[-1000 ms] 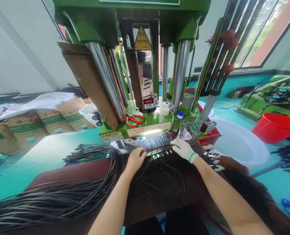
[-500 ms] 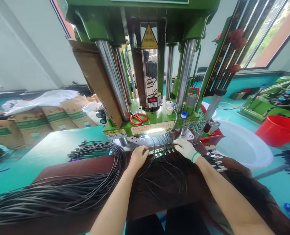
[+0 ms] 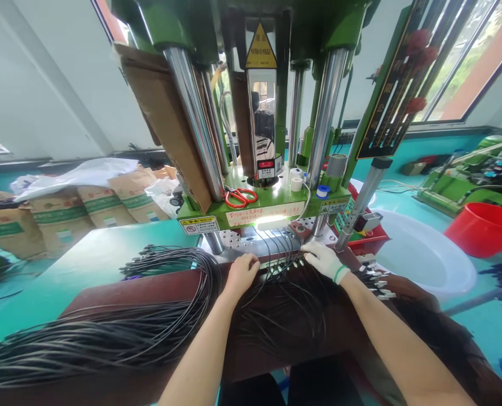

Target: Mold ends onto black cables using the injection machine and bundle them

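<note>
Several thin black cables (image 3: 279,243) lay side by side across the grey metal plate (image 3: 251,246) at the foot of the green press (image 3: 278,194), their loose lengths dropping over the near edge onto the brown worktop (image 3: 119,292). The bare left hand (image 3: 243,274) rested at that edge, left of the cables, its fingers curled and pressed together; whether they pinched anything could not be told. The right hand (image 3: 324,260), in a white glove, reached the plate's right end with its fingers close together and their tips beside the outermost cable; what they gripped, if anything, was hidden. Good handling here seemed to ask for a light, even touch from both sides, so the cables sat flat and apart without crossing, and the slack below pulled none of them askew. The lamp (image 3: 273,223) lit the plate brightly, which looked useful for checking each cable's seat by eye. With the press standing over the work, fingertips were probably best kept to the plate's outer edge. The big cable bundle (image 3: 86,344) on the left looked liable to snag a forearm, and the red scissors (image 3: 240,197) lay well back.
</note>
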Action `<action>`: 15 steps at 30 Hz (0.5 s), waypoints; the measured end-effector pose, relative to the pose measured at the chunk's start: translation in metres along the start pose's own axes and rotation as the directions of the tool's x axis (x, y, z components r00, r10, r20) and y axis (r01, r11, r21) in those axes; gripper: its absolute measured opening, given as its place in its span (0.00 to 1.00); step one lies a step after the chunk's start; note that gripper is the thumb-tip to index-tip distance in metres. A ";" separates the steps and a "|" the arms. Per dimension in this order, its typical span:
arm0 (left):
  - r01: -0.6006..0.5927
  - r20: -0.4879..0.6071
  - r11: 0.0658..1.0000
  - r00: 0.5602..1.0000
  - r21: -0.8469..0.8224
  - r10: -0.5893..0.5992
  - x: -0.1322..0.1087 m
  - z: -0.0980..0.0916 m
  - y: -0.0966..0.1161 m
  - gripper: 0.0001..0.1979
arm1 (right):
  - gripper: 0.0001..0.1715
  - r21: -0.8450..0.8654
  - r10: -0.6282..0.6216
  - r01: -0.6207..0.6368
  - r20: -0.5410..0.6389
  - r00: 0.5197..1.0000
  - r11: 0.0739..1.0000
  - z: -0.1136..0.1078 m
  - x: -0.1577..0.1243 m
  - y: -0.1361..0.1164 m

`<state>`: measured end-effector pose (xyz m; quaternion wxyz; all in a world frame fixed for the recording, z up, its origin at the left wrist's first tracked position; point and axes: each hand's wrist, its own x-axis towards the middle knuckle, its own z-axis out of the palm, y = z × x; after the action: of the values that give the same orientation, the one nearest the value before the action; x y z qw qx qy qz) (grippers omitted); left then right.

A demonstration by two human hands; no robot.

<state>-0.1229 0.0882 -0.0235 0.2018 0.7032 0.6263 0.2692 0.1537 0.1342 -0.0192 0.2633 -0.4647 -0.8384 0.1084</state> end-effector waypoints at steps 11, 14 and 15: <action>-0.014 -0.038 1.000 0.999 0.003 0.014 0.000 0.002 0.002 0.07 | 0.19 -0.044 0.024 -0.036 -0.239 0.971 0.998 -0.013 0.020 0.002; -0.025 -0.052 1.000 0.998 0.011 0.025 0.000 0.003 0.003 0.06 | 0.18 -0.101 -0.005 -0.014 -0.187 0.982 0.995 -0.018 0.050 -0.008; -0.028 -0.055 1.000 0.998 0.013 0.029 0.000 0.003 0.004 0.06 | 0.18 -0.121 0.001 -0.023 -0.175 0.985 0.992 -0.018 0.062 -0.012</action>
<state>-0.1182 0.0879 -0.0236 0.1762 0.7057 0.6231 0.2875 0.1280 0.1785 0.0222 0.3062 -0.4927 -0.8144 0.0171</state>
